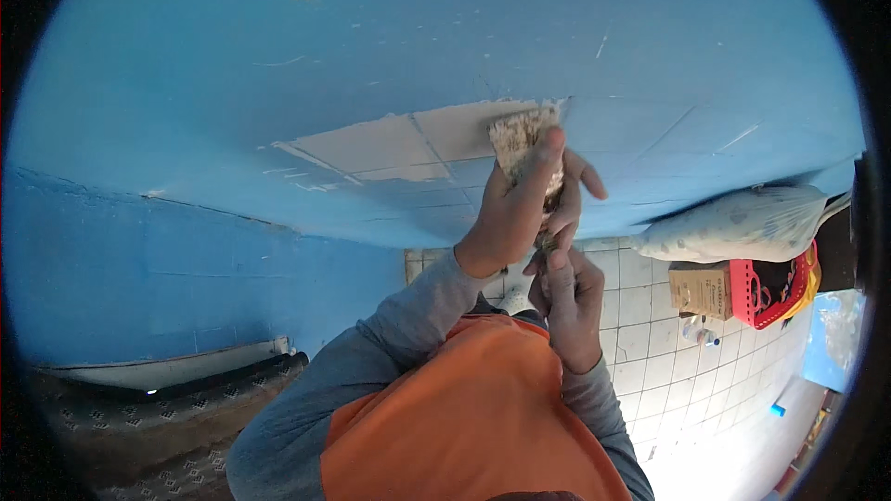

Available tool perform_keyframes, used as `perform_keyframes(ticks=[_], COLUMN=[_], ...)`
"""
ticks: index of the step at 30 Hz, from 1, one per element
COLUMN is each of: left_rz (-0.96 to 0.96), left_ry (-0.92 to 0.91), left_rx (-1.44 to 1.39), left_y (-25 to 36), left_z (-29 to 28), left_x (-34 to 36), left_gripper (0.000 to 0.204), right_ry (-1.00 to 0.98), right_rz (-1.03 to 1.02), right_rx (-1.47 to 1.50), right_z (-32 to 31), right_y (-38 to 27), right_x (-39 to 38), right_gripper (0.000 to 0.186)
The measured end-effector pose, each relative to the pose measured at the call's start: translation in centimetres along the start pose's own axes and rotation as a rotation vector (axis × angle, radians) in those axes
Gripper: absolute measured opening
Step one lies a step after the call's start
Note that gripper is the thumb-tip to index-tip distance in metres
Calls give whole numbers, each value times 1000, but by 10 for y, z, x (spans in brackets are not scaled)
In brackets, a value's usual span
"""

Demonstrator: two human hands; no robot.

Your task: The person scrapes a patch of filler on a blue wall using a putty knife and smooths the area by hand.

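Against the blue wall (pixel 445 28) I hold a worn, crusted scraper (pixel 515 134), its wide blade at the right end of a pale stripped patch (pixel 371 147). My left hand (pixel 515 209) grips it near the blade, thumb laid along its face and a finger sticking out to the right. Lower down, my right hand (pixel 571 301) is closed round the handle, most of which the fingers hide. The patch has a ragged upper edge and dark joint lines running through it.
To the right, a stuffed pale sack (pixel 733 224) leans by the wall. Below it, a cardboard box (pixel 701 290) and a red plastic basket (pixel 747 297) stand on the tiled floor (pixel 640 315). A dark patterned sofa (pixel 167 427) lies at lower left.
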State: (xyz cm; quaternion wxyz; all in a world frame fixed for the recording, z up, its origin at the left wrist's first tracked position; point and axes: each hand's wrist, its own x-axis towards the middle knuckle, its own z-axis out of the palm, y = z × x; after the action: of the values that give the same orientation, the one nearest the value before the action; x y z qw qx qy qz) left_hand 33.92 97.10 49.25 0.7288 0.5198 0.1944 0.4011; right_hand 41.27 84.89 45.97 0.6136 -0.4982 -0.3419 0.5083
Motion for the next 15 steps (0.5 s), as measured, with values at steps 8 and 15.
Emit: perform_keyframes(ticks=[8,15], left_rz=[-11,-42], left_ry=[15,35], left_rx=[-30,-44], left_y=[5,4], left_z=[-1,-1], left_x=[-1,-1], left_gripper=[69,68], right_ry=[-31,-23], right_rz=[32,78], right_rx=[16,22], right_z=[2,3], right_y=[-1,-2], right_x=[-3,-3], right_gripper=[37,38])
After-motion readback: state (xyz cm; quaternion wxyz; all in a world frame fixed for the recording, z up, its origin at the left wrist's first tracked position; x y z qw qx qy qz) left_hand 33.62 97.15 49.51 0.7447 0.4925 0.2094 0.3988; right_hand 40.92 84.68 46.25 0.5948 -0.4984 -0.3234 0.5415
